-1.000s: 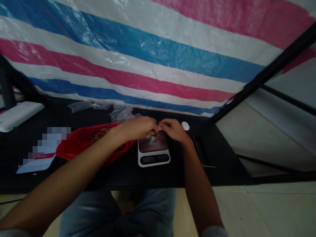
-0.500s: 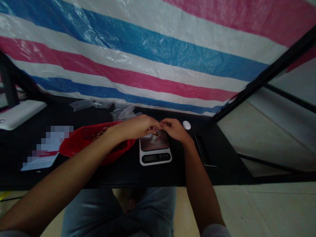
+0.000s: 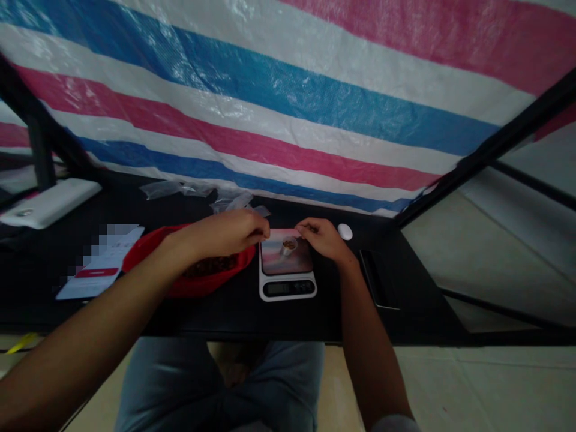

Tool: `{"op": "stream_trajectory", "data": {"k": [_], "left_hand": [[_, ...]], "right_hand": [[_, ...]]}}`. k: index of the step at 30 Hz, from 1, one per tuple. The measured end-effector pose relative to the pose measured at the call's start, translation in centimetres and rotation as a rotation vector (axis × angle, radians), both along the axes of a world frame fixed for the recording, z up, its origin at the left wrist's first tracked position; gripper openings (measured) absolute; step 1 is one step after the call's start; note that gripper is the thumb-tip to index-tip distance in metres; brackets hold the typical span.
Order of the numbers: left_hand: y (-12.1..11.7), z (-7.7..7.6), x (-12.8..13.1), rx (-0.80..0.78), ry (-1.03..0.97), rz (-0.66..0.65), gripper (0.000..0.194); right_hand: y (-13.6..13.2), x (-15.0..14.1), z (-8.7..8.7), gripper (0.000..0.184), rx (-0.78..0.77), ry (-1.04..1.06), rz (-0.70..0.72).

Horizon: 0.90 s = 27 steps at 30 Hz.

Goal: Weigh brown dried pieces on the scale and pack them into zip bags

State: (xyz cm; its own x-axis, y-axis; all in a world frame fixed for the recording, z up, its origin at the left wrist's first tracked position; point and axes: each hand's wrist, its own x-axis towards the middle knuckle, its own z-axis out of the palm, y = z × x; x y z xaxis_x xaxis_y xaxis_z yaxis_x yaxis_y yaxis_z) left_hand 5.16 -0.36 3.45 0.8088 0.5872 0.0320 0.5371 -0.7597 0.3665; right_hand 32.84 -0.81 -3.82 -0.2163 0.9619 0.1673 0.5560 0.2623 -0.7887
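Observation:
A small white cup (image 3: 288,246) with brown pieces in it stands on the platform of a white digital kitchen scale (image 3: 287,289). My left hand (image 3: 227,235) hangs over the red bowl's right side, its fingers curled just left of the scale. My right hand (image 3: 323,239) rests at the scale's far right corner, close to the cup but not touching it. Neither hand shows anything held, though the curled fingers could hide something small. A red plastic bowl (image 3: 148,246) holds a heap of brown pieces (image 3: 209,267), partly hidden behind my left forearm.
On the black table lie a white oval object (image 3: 344,231), a dark flat phone-like slab (image 3: 378,279), a white leaflet (image 3: 101,270), transparent plastic bags (image 3: 180,189) and a white flat device (image 3: 49,203). A striped tarpaulin (image 3: 270,102) hangs behind the table.
Both hands have moved apart, away from the cup, which now stands uncovered on the scale. My left hand has gone left over the bowl. The view has shifted slightly.

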Motion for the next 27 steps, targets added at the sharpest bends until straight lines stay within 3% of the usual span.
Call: {"op": "stream_trajectory", "data": {"k": [5,8,12,15,18,22,27], "left_hand": [[-1.0,-0.3,-4.2,-0.144,0.202,0.125,0.015],[-2.0,-0.9,-6.0,-0.020,0.089,0.160,0.007],[-3.2,-1.3,-8.3,0.278,-0.122,0.293,0.025],[-3.5,-1.9,-9.4,0.220,-0.013,0.335,0.033],[-3.4,-2.9,-9.2,0.078,0.092,0.231,0.031],[-2.5,-3.6,-7.0,0.165,-0.049,0.102,0.038],[-0.2,-4.0,-4.0,0.155,0.020,-0.007,0.045]], "right_hand": [[0.0,0.0,-0.2,0.021,-0.010,-0.004,0.009],[-0.1,0.0,-0.2,0.021,-0.005,-0.013,0.010],[-0.1,-0.2,-0.1,0.020,-0.036,-0.019,-0.002],[-0.1,-0.3,-0.2,0.020,-0.036,-0.044,-0.003],[-0.1,-0.4,-0.4,0.021,-0.033,-0.059,-0.001],[0.0,-0.3,-0.7,0.022,-0.036,-0.057,0.001],[0.0,-0.1,-0.6,0.022,-0.029,-0.053,0.003]]}}
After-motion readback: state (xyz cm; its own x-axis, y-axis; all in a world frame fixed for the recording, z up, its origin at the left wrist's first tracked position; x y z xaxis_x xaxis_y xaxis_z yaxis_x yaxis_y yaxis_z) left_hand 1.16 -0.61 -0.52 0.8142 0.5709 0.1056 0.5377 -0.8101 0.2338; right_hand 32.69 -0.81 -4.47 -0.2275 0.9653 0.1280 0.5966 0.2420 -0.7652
